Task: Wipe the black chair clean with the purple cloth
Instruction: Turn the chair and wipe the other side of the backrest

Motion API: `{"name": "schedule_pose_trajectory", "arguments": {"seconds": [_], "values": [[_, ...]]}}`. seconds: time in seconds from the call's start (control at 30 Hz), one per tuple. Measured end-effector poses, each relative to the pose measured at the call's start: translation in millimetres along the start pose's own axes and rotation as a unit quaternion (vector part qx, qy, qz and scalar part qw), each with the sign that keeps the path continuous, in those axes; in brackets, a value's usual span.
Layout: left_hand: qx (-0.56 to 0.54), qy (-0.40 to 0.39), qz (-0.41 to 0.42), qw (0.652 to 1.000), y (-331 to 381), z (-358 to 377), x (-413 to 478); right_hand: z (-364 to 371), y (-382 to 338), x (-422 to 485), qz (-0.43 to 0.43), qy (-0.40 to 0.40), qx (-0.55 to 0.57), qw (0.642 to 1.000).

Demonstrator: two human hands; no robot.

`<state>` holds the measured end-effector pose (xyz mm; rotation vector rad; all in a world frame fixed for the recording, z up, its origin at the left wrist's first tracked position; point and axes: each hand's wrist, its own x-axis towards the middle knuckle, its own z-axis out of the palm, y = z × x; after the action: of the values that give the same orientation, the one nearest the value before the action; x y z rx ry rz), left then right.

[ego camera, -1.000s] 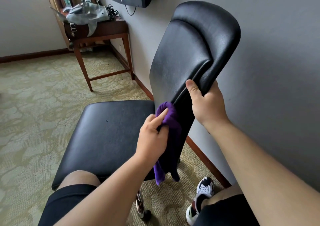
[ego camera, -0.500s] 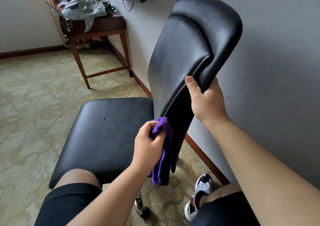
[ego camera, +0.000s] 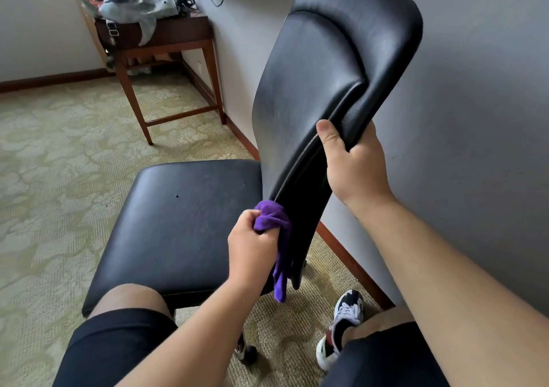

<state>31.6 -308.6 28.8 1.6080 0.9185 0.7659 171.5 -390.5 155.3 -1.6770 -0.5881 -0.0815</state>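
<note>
The black chair stands on the carpet with its seat to the left and its backrest rising beside the wall. The padded, leather-like cover looks smooth and probably slick, so a cloth should glide over it. The frame seems stiff.

At the base of the backrest's near edge, the left hand has its fingers curled tight round the bunched purple cloth, pressing it to the edge while a loose tail hangs down. The cloth is soft and light, and it is best held in a wad like this.

Higher up, the right hand grips the backrest's edge, thumb in front and fingers wrapped behind. That looks like a sound place to steady it.

Far left, a wooden counter carries a grey bundle, well apart. A shoe sits below the backrest. The wall is close behind it and likely crowds any reach to the rear face.
</note>
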Motion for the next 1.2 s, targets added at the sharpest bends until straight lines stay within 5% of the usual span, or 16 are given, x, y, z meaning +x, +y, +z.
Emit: {"name": "schedule_pose_trajectory", "arguments": {"seconds": [0.33, 0.6, 0.7, 0.9, 1.2], "values": [[0.292, -0.027, 0.094, 0.951, -13, -9, 2, -1, 0, -1, -0.002, -0.001, 0.004, 1.0], [0.246, 0.005, 0.272, 0.93, 26, -6, 15, -1, 0, 0, -0.006, -0.005, 0.006, 1.0], [0.276, -0.009, 0.227, 0.934, 4, -8, 14, -1, 1, 1, -0.006, -0.003, 0.0, 1.0], [0.301, -0.063, -0.036, 0.951, -36, -3, -3, 0, 1, -1, 0.006, -0.003, -0.001, 1.0], [-0.047, -0.022, -0.018, 0.998, 31, 12, -17, 2, -1, 0, 0.004, 0.0, 0.002, 1.0]]}}
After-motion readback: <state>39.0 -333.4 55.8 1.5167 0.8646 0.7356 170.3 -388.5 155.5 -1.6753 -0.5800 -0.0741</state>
